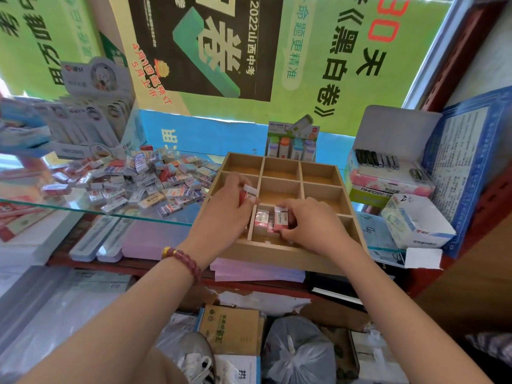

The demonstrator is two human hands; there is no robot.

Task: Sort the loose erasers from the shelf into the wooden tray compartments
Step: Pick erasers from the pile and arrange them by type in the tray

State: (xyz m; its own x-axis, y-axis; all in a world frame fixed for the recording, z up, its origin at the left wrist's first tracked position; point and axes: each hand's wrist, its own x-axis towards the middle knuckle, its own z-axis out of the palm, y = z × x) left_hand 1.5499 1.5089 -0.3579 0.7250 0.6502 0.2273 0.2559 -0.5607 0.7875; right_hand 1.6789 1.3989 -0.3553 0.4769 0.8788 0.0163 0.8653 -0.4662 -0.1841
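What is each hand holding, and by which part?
The left hand grips a red-and-white eraser around its lower end. The right hand pinches a second eraser by its right side, in the near middle compartment of the wooden tray.

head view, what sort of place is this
Most likely a stationery shop: a heap of wrapped erasers on a glass shelf, retail display boxes beside it, and exam-book posters behind.

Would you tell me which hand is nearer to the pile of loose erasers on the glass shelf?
Left. The left hand is over the left column of the tray, just right of the pile; the right hand is farther right, at the near middle compartment.
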